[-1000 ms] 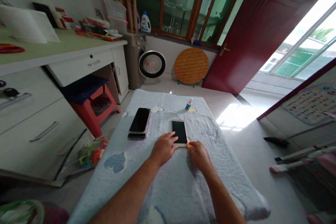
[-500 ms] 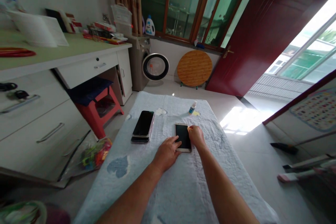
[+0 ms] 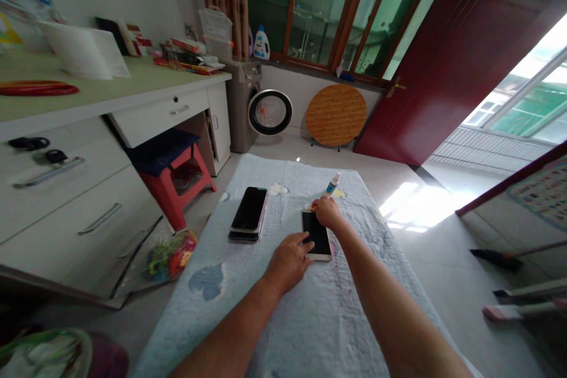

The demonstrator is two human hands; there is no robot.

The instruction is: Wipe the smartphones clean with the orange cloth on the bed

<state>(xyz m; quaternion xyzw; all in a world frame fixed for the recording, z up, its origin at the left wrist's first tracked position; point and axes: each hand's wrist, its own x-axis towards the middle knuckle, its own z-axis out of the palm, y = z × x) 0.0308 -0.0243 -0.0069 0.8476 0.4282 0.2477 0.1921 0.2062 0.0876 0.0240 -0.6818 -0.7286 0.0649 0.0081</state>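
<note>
A smartphone (image 3: 317, 237) with a dark screen and pale frame lies flat on the cloth-covered table. My left hand (image 3: 290, 260) holds its lower left side, with fingertips over the edge of the screen. At its upper end, my right hand (image 3: 328, 212) is closed on a small orange-yellow cloth (image 3: 313, 207), mostly hidden under the fingers and pressed to the phone's top edge. Just beyond that hand stands a small spray bottle (image 3: 332, 184) with a blue label. To the left, a stack of phones (image 3: 250, 209) lies with a black screen on top.
A pale blue patterned cloth (image 3: 261, 342) covers the table. Left of it are a red stool (image 3: 177, 189), a white desk (image 3: 159, 107) and a bag of colourful pieces (image 3: 170, 257). Behind stand a washing machine (image 3: 241, 109) with its door open and a round wooden tabletop (image 3: 336, 115).
My right hand has moved from the phone's right edge to its top edge, with the orange-yellow cloth. My left hand stays on the phone. The whole view has shifted slightly.
</note>
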